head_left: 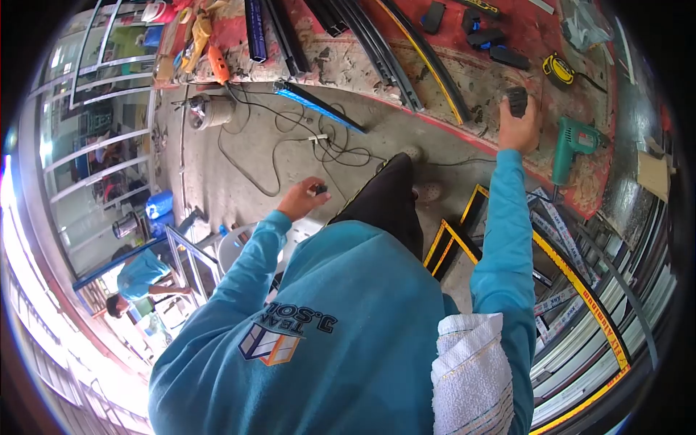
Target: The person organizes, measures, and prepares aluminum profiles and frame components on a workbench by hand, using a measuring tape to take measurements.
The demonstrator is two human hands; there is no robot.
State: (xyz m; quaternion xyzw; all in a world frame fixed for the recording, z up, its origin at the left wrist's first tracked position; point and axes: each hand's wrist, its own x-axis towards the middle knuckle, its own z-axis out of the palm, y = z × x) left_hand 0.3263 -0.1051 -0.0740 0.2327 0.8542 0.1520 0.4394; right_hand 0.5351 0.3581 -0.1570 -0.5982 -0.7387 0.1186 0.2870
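At our fingertips: we hold two small dark pieces, one in each hand.
Right hand: our right hand [519, 127] reaches out over the bench [348, 65], its fingers [533, 109] closed on a small black block [516, 100] that sits at the fingertips, just above the worn red bench covering.
Left hand: our left hand [301, 197] is raised over the concrete floor [246, 156], its fingers pinched narrowly on a small dark part [319, 189] that sticks out at the fingertips; we cannot tell what it is.
Near the right hand: a green power drill [573, 145] lies just beside it on the bench, with a yellow tape measure [558, 69] farther along and several black blocks [493, 40] beyond that.
Across the bench: long dark profiles [377, 43] and a blue-edged strip [319, 107] lie at angles, well apart from both hands.
Below the hands: cables [290, 138] loop over the floor, and yellow-taped frame pieces [453, 243] rest by our leg.
Far left: another person in a teal shirt [141, 279] bends over.
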